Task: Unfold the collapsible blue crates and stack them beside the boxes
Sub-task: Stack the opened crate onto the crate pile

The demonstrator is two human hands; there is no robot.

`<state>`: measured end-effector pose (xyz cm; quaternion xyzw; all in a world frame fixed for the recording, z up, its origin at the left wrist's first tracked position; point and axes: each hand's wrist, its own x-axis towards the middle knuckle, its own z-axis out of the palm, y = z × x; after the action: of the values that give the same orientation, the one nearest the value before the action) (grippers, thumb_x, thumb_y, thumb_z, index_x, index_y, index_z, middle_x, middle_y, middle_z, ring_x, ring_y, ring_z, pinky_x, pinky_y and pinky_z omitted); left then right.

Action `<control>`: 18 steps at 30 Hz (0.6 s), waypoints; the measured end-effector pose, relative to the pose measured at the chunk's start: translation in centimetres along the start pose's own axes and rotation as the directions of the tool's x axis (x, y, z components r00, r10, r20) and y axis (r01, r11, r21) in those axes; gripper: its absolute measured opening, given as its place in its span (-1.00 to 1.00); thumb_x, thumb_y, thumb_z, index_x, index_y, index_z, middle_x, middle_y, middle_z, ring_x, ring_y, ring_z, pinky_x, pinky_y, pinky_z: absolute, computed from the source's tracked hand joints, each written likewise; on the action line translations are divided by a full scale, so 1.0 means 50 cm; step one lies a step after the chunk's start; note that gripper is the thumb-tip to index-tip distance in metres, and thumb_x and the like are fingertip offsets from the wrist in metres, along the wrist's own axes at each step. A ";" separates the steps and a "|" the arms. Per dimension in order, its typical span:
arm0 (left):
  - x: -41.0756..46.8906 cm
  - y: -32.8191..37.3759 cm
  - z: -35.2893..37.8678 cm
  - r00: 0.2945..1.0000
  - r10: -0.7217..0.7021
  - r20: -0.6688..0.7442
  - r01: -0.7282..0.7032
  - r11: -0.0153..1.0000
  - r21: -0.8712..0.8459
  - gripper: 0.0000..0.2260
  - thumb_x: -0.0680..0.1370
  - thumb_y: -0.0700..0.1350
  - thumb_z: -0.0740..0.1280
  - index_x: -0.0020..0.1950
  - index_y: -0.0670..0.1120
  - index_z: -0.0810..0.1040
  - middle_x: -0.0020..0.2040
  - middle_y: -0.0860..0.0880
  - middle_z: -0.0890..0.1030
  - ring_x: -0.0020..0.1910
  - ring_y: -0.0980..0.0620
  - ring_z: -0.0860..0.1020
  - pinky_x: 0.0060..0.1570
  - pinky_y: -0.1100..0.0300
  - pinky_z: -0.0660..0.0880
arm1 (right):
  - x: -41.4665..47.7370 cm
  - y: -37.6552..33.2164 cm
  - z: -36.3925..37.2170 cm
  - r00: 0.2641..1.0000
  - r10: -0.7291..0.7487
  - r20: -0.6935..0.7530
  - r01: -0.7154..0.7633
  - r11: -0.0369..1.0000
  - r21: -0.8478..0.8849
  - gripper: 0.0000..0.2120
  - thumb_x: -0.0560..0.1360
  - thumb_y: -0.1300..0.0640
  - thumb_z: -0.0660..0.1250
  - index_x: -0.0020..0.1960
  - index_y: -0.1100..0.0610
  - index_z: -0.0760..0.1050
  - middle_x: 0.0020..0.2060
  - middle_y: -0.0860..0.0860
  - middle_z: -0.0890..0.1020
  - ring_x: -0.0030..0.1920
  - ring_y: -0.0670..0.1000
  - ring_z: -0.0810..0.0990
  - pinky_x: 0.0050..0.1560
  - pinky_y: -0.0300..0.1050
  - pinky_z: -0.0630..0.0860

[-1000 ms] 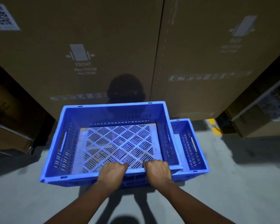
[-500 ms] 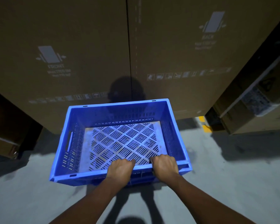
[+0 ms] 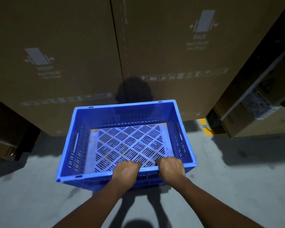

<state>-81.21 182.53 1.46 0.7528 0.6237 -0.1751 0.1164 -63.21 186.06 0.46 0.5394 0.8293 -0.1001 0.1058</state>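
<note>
Head view: blue crate (image 3: 127, 142) fully unfolded, left hand (image 3: 126, 170) and right hand (image 3: 170, 168) clenched on its near rim — held just before the cardboard boxes (image 3: 72, 46). Setting down left; crates beneath hidden — count unclear.

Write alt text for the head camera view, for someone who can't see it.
Seen from above, a person's left hand and right hand grip the near rim of an unfolded blue crate with a slotted, empty floor. It sits in front of two tall cardboard boxes marked FRONT and BACK, over a grey concrete floor.
</note>
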 end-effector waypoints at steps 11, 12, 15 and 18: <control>0.007 0.032 -0.007 1.000 -0.012 0.008 0.012 1.000 -0.023 -0.73 0.47 -0.31 0.25 0.15 -0.10 0.42 -0.02 -0.16 0.63 -0.01 -0.24 0.60 -0.10 -0.01 0.48 | -0.006 0.030 -0.005 1.000 -0.022 0.016 0.023 1.000 -0.016 -0.83 0.48 0.18 0.23 0.03 0.07 0.53 -0.09 0.07 0.67 -0.04 0.17 0.64 -0.19 -0.10 0.35; 0.008 0.032 -0.004 1.000 -0.017 0.009 0.017 1.000 -0.025 -0.73 0.47 -0.31 0.25 0.14 -0.10 0.42 -0.02 -0.16 0.63 -0.01 -0.24 0.60 -0.09 -0.01 0.48 | -0.004 0.030 -0.007 0.999 -0.025 0.021 0.025 0.999 -0.020 -0.82 0.48 0.18 0.23 0.03 0.07 0.54 -0.08 0.07 0.67 -0.04 0.17 0.64 -0.19 -0.11 0.35; 0.011 0.028 -0.004 1.000 -0.012 0.010 0.012 1.000 -0.012 -0.73 0.48 -0.31 0.25 0.14 -0.10 0.42 -0.03 -0.15 0.64 -0.02 -0.23 0.60 -0.10 0.00 0.47 | 0.002 0.029 -0.006 1.000 -0.015 0.025 0.016 0.999 -0.030 -0.81 0.48 0.19 0.22 0.04 0.06 0.54 -0.08 0.07 0.67 -0.04 0.16 0.64 -0.17 -0.10 0.39; 0.014 0.027 -0.001 1.000 -0.009 -0.005 0.009 1.000 -0.017 -0.74 0.48 -0.31 0.26 0.14 -0.10 0.42 -0.03 -0.14 0.64 -0.02 -0.22 0.60 -0.12 0.01 0.47 | 0.004 0.026 -0.003 1.000 -0.026 0.015 0.027 0.998 -0.051 -0.80 0.48 0.19 0.21 0.05 0.06 0.54 -0.08 0.06 0.67 -0.04 0.15 0.64 -0.18 -0.08 0.40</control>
<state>-79.76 182.92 1.15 0.7495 0.6287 -0.1686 0.1203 -62.08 186.77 0.47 0.5247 0.8380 -0.0839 0.1243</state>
